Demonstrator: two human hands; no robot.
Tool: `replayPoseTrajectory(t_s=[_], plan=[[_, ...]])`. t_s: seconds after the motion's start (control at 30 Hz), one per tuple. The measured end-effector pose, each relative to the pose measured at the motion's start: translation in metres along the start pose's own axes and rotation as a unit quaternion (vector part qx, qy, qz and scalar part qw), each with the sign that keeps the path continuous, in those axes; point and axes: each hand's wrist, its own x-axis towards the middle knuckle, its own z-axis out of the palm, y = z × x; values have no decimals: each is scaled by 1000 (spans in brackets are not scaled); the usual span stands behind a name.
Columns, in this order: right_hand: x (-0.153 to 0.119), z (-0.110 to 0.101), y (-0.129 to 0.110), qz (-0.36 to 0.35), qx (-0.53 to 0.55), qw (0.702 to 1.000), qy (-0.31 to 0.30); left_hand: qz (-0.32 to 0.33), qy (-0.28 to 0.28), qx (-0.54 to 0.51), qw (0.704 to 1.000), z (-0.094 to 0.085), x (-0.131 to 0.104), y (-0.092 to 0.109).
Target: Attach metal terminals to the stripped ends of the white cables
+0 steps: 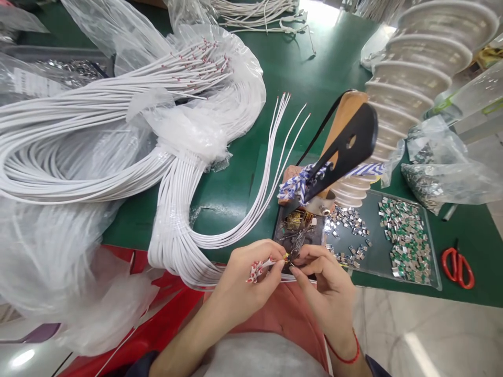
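Observation:
My left hand is closed around several white cables whose red-tipped ends stick out between thumb and fingers. A thin yellowish wire end shows at its fingertips. My right hand is pinched just beside it, its fingertips almost touching the left ones; the small piece between them is too small to name. Both hands are over the near edge of a dark tray under a soldering stand wrapped in blue and white cord. A thick loop of white cables lies left of the hands.
A clear ribbed hose rises at the right, beside a black bracket. A tray holds small metal connectors. Red-handled scissors lie at far right. Plastic-wrapped cable bundles cover the left of the green table.

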Motion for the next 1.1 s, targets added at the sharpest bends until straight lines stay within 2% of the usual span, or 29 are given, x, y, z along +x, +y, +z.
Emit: replayPoseTrajectory(t_s=[0.13, 0.53, 0.67, 1.1], plan=[[-2, 0, 1, 1, 1, 1000, 3, -13, -7, 7, 1000, 1, 0, -1], [6, 1, -2, -17, -24, 999, 16, 38, 34, 14, 999, 6, 3, 4], [6, 3, -1, -15, -20, 1000, 14, 36, 47, 22, 998, 5, 4, 5], [0, 4, 5, -2, -2, 1000, -5, 14, 33, 27, 999, 5, -1, -1]])
